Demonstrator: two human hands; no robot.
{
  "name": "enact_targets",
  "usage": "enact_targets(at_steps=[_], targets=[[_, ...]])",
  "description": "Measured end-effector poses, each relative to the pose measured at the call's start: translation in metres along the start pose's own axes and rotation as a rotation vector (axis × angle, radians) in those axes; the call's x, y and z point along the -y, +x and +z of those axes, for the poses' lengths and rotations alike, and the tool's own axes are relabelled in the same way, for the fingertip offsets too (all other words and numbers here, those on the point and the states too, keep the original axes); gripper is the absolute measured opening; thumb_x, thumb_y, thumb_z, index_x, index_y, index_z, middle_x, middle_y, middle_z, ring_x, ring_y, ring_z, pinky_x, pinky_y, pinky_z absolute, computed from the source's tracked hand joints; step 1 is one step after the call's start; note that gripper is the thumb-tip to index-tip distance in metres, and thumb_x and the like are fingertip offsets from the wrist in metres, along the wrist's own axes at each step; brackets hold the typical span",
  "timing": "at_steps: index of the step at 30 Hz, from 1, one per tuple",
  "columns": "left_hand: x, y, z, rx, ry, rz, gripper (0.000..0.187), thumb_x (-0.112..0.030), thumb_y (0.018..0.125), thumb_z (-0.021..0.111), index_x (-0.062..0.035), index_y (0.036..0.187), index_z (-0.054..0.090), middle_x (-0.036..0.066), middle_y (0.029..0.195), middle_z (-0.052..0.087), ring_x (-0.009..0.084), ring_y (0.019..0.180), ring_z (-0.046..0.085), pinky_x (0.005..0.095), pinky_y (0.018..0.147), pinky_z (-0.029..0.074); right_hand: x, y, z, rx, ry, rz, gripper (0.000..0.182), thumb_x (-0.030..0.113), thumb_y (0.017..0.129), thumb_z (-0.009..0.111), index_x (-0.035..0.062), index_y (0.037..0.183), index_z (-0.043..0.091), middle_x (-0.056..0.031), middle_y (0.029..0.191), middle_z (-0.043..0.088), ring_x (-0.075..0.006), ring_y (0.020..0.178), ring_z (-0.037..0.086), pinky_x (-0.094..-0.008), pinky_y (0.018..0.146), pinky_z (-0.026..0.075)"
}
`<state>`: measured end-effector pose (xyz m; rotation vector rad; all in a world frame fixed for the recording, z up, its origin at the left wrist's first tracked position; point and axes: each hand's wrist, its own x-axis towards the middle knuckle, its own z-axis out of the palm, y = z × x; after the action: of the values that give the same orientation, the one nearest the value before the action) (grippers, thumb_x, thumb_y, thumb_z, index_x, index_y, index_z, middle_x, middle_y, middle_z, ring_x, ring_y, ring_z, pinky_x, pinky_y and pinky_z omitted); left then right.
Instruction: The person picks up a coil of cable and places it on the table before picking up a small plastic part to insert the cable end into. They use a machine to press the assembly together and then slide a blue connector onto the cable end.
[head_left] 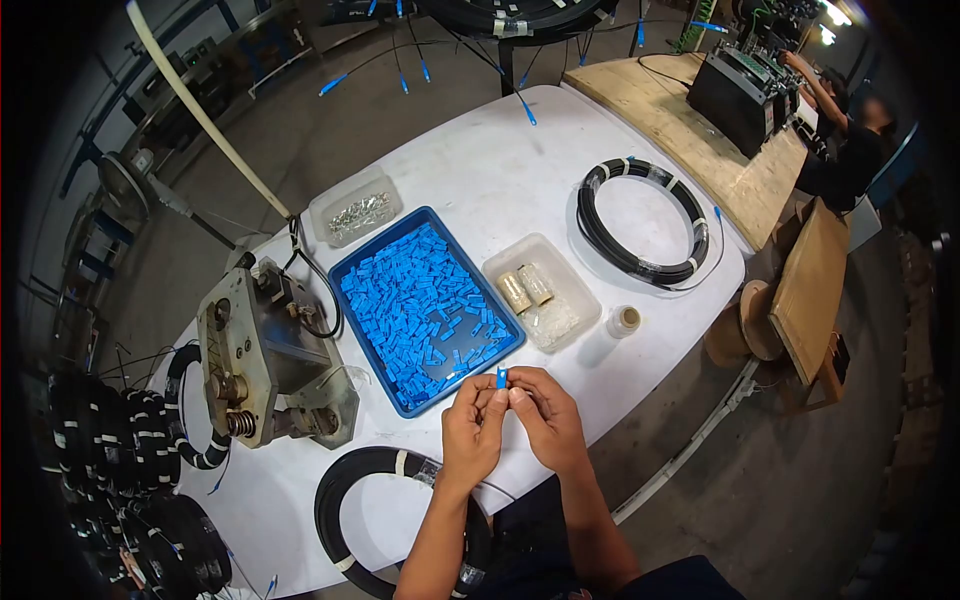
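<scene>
Between the fingertips of both hands, a small blue fibre-optic connector (502, 380) is held upright over the table, just off the near right corner of the blue tray. My left hand (474, 425) pinches it from the left with thumb and fingers. From the right, my right hand (545, 412) closes on it in the same way. A coil of black cable (338, 500) lies below my forearms, partly covered by them. Many loose blue connector housings (400, 290) fill the blue tray (378, 378).
A metal press (265, 355) stands at the left. Beyond the tray are a clear box of small metal parts (345, 222), a box with two rolls (568, 268), a small bottle (624, 320) and another cable coil (588, 215). A person (845, 150) works at the far right.
</scene>
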<state>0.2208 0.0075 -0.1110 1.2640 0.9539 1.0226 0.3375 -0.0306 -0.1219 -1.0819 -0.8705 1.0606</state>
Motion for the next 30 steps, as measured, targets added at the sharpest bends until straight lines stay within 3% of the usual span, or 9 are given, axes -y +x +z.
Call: enact_targets(at_steps=[8,13,20,23,25,26,27,29,30], targets=[[-0.012,0.001,-0.005,0.079,0.135,0.060,0.010,-0.002,0.095,0.061,0.0048,0.101,0.058,0.009,0.089,0.069,0.0115,0.083,0.066,0.0243,0.074,0.052,0.014,-0.008,0.013,-0.119,0.152,-0.010,0.038,0.006,0.099,0.056,-0.0008,0.136,0.052,-0.0086,0.113,0.062,-0.0102,0.098,0.060,-0.0234,0.083,0.050],[-0.018,0.000,-0.002,0.064,0.179,0.078,0.009,-0.002,0.094,0.064,0.0056,0.096,0.060,0.010,0.088,0.070,0.0122,0.080,0.067,0.0250,0.072,0.053,0.011,-0.009,0.014,-0.152,0.022,-0.031,0.035,0.003,0.097,0.056,-0.0014,0.132,0.055,-0.0066,0.107,0.064,-0.0078,0.089,0.061,-0.0218,0.078,0.050],[-0.018,0.001,0.002,0.007,0.209,0.090,0.010,-0.003,0.093,0.065,0.0057,0.095,0.061,0.009,0.081,0.070,0.0106,0.076,0.066,0.0240,0.069,0.052,0.015,-0.006,0.014,-0.140,-0.001,-0.015,0.038,0.002,0.096,0.057,-0.0012,0.134,0.053,-0.0069,0.107,0.065,-0.0081,0.091,0.061,-0.0214,0.079,0.050],[-0.020,0.000,-0.006,-0.006,0.227,0.059,0.010,-0.005,0.094,0.063,0.0052,0.096,0.061,0.011,0.085,0.071,0.0123,0.081,0.068,0.0244,0.072,0.052,0.009,-0.008,0.016,-0.140,0.138,-0.012,0.047,0.001,0.094,0.060,-0.0004,0.139,0.047,-0.0102,0.111,0.065,-0.0126,0.096,0.063,-0.0264,0.084,0.051],[-0.016,-0.001,-0.018,-0.029,0.243,0.029,0.010,-0.004,0.095,0.062,0.0052,0.097,0.061,0.014,0.089,0.073,0.0145,0.085,0.070,0.0248,0.075,0.052,0.004,-0.010,0.015,-0.124,-0.153,-0.078,0.056,0.004,0.090,0.066,0.0006,0.142,0.044,-0.0129,0.116,0.065,-0.0181,0.103,0.064,-0.0329,0.090,0.051],[-0.005,-0.002,-0.027,-0.012,0.116,0.028,0.010,-0.005,0.096,0.060,0.0043,0.099,0.059,0.014,0.092,0.073,0.0151,0.088,0.069,0.0257,0.078,0.052,0.007,-0.012,0.009,-0.032,-0.356,-0.034,0.059,0.011,0.086,0.073,0.0007,0.138,0.047,-0.0158,0.119,0.063,-0.0274,0.108,0.063,-0.0410,0.093,0.049],[0.002,-0.005,-0.037,0.001,-0.013,0.030,0.010,-0.005,0.097,0.059,0.0034,0.101,0.058,0.014,0.095,0.072,0.0156,0.090,0.069,0.0265,0.082,0.051,0.004,-0.015,0.004,0.001,-0.355,-0.030,0.059,0.011,0.086,0.073,0.0007,0.138,0.047,-0.0158,0.119,0.063,-0.0274,0.108,0.063,-0.0410,0.093,0.049],[0.004,-0.010,-0.061,-0.073,0.005,0.056,0.010,-0.008,0.100,0.055,0.0014,0.103,0.056,0.014,0.099,0.072,0.0169,0.097,0.067,0.0304,0.089,0.049,-0.012,-0.022,-0.002,0.170,-0.805,-0.140,0.062,0.014,0.083,0.075,-0.0020,0.136,0.048,-0.0164,0.120,0.062,-0.0319,0.112,0.060,-0.0411,0.096,0.047],[0.006,-0.012,-0.074,-0.145,0.018,0.048,0.011,-0.009,0.100,0.055,0.0013,0.103,0.056,0.014,0.101,0.072,0.0166,0.098,0.066,0.0302,0.090,0.048,-0.019,-0.029,-0.003,0.201,-0.831,-0.100,0.061,0.022,0.082,0.076,0.0004,0.133,0.051,-0.0207,0.121,0.060,-0.0394,0.112,0.054,-0.0474,0.095,0.044]])
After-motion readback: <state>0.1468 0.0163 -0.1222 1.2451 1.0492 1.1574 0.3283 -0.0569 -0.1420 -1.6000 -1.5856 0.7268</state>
